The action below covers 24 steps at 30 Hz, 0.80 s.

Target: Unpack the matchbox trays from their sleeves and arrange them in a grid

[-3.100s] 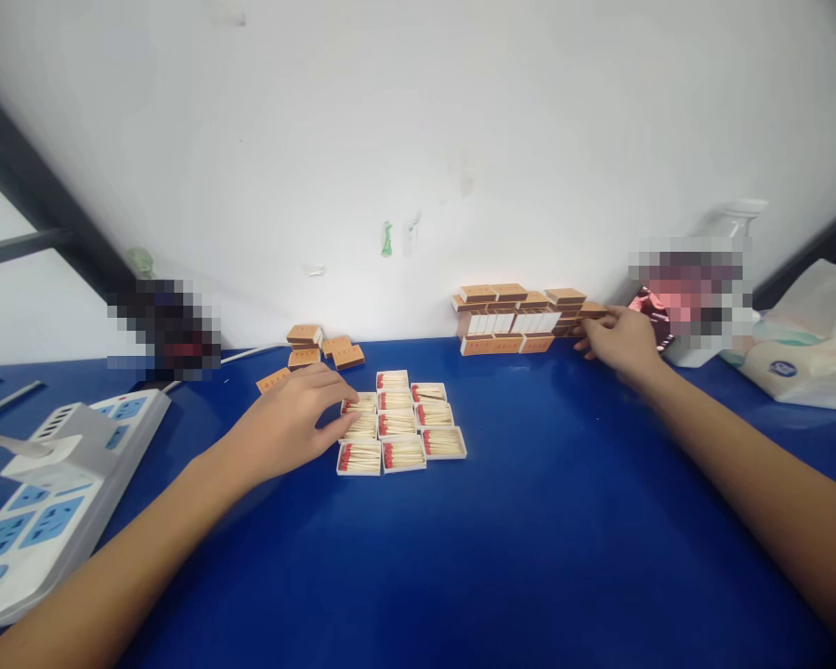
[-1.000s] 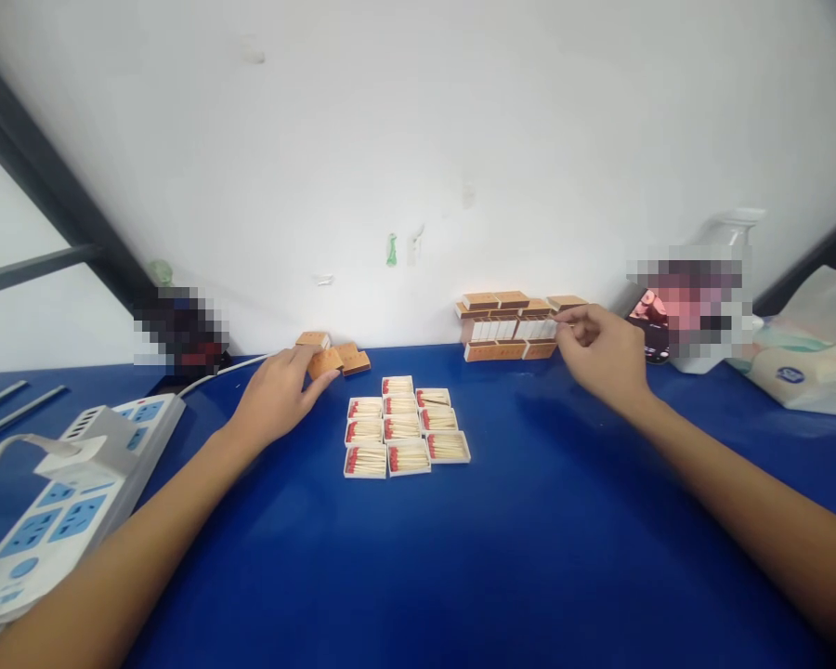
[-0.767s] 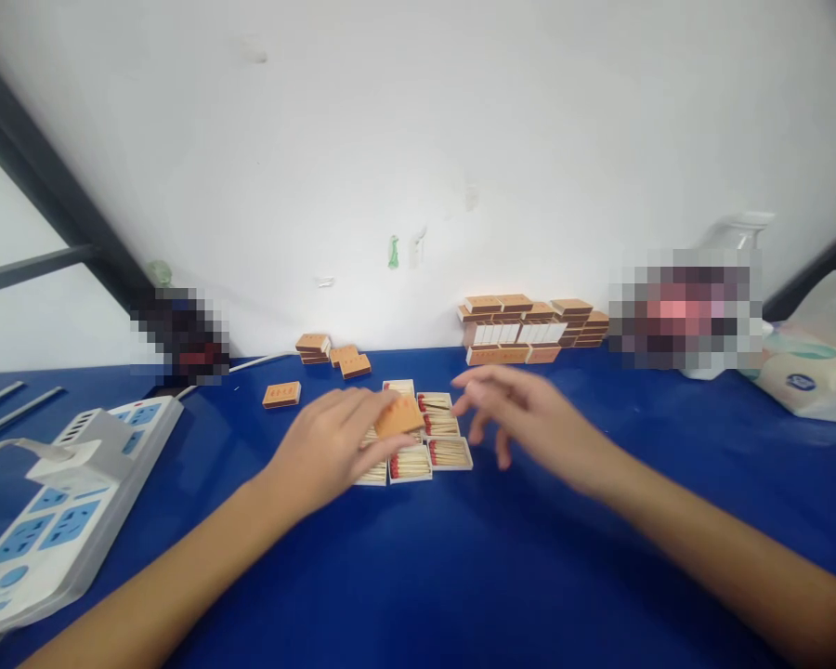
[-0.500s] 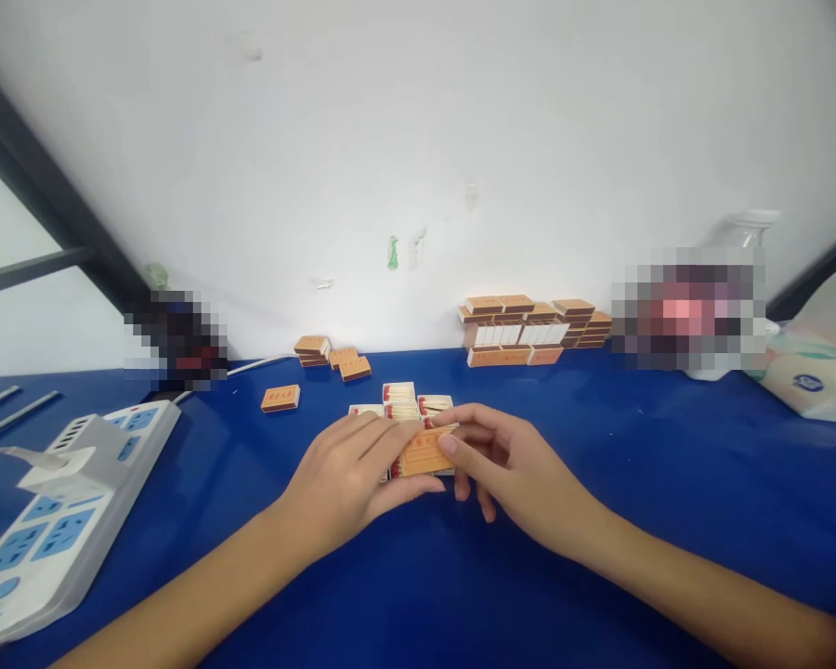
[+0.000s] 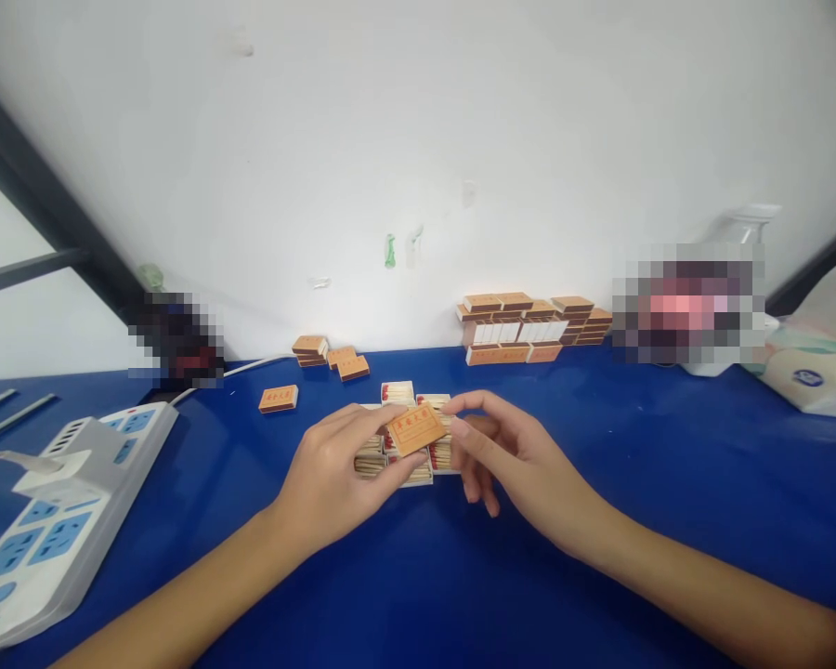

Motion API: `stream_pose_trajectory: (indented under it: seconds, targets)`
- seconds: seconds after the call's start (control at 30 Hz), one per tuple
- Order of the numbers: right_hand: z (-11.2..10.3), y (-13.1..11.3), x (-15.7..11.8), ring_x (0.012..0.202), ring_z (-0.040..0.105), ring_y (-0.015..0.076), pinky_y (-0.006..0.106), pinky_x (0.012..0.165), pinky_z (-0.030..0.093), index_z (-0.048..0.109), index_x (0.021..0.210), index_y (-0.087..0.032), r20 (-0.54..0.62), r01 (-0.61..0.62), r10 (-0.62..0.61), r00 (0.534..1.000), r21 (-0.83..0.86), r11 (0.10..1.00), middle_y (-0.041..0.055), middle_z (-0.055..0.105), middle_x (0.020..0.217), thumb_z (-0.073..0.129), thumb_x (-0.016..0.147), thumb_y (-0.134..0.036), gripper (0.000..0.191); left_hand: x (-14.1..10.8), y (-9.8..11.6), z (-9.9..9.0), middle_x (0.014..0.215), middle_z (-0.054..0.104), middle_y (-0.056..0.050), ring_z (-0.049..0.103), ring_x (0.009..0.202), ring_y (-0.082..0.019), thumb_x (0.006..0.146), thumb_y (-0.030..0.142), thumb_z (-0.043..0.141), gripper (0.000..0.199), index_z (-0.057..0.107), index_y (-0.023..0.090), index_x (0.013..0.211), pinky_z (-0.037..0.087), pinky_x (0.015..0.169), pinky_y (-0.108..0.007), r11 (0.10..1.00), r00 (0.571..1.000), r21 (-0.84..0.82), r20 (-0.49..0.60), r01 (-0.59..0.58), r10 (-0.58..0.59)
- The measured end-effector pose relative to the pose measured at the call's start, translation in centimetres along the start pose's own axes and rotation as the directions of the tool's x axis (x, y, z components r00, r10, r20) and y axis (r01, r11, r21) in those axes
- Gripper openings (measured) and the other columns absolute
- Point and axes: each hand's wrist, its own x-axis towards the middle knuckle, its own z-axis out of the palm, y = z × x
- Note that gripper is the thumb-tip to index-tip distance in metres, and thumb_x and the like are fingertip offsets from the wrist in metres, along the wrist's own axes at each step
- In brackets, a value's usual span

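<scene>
An orange matchbox [image 5: 416, 429] with red lettering is held tilted above several open matchbox trays [image 5: 398, 391] full of red-tipped matches. My left hand [image 5: 345, 460] is closed on the box, its thumb along the near edge and its fingers at the far edge. At the box's right end, the thumb and index finger of my right hand [image 5: 512, 455] close on the corner. The other fingers of that hand are curled below, and their contact with the box is hidden. Both hands partly cover the trays beneath.
Closed matchboxes [image 5: 311, 347] lie at the back left, with a single matchbox [image 5: 278, 399] nearer. A larger stack of matchboxes [image 5: 512, 353] stands against the wall. A power strip [image 5: 104, 520] is on the left of the blue table [image 5: 418, 595]; a tissue pack [image 5: 808, 372] sits at right.
The matchbox has turned, and more of its lettered face shows. My left hand has moved slightly left, and my right thumb has slid from the box's face to its right end.
</scene>
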Motion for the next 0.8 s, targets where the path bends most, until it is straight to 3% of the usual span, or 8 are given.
stream_pose_trajectory:
  seconds: [0.07, 0.2, 0.37, 0.53, 0.8]
  targets:
    - [-0.1, 0.0, 0.0, 0.050, 0.061, 0.0128, 0.021, 0.039, 0.046, 0.059, 0.118, -0.023, 0.036, -0.018, 0.018, 0.999, 0.002, 1.000, -0.0032, 0.063, 0.071, 0.069, 0.094, -0.061, 0.045, 0.0, 0.1, 0.0, 0.106, 0.081, -0.006, 0.077, 0.091, -0.022, 0.092, 0.033, 0.080, 0.037, 0.070, 0.024, 0.127, 0.067, 0.081, -0.039, 1.000, 1.000, -0.010, 0.000, -0.004, 0.004]
    - [-0.2, -0.2, 0.0, 0.050, 0.058, 0.0116, 0.019, 0.038, 0.043, 0.060, 0.118, -0.023, -0.112, -0.005, 0.006, 0.994, 0.007, 1.000, -0.0048, 0.059, 0.067, 0.071, 0.092, -0.060, 0.047, 0.1, 0.3, 0.0, 0.106, 0.081, -0.005, 0.077, 0.091, -0.021, 0.090, 0.031, 0.082, 0.039, 0.070, 0.023, 0.127, 0.067, 0.083, -0.038, 1.000, 1.000, 0.002, 0.000, 0.028, -0.028]
    - [0.1, -0.3, -0.1, 0.048, 0.059, 0.0136, 0.022, 0.036, 0.045, 0.059, 0.110, -0.023, 0.076, -0.101, 0.101, 0.992, 0.000, 0.995, -0.0043, 0.062, 0.066, 0.076, 0.087, -0.061, 0.047, -0.2, 0.2, 0.2, 0.112, 0.082, -0.006, 0.079, 0.095, -0.024, 0.092, 0.034, 0.080, 0.039, 0.070, 0.023, 0.128, 0.066, 0.088, -0.040, 1.000, 1.000, 0.013, 0.009, -0.028, 0.028]
    - [0.0, -0.5, 0.0, 0.045, 0.051, 0.0101, 0.019, 0.036, 0.040, 0.061, 0.082, -0.021, 0.023, -0.098, 0.100, 0.995, -0.068, 0.993, -0.0040, 0.057, 0.057, 0.078, 0.086, -0.057, 0.040, -0.6, 0.0, 0.4, 0.113, 0.082, -0.008, 0.079, 0.095, -0.025, 0.094, 0.039, 0.078, 0.044, 0.068, 0.022, 0.133, 0.065, 0.094, -0.045, 0.996, 0.994, 0.019, 0.072, -0.084, 0.082]
    - [-1.5, -0.4, 0.7, 0.046, 0.050, 0.0100, 0.021, 0.042, 0.042, 0.059, 0.076, -0.021, -0.034, -0.075, 0.071, 0.997, -0.114, 0.991, -0.0034, 0.056, 0.055, 0.075, 0.088, -0.060, 0.044, -0.2, 0.0, 0.0, 0.105, 0.082, -0.008, 0.079, 0.089, -0.024, 0.094, 0.038, 0.078, 0.039, 0.072, 0.022, 0.129, 0.067, 0.080, -0.042, 0.999, 0.998, 0.022, 0.043, -0.039, 0.038]
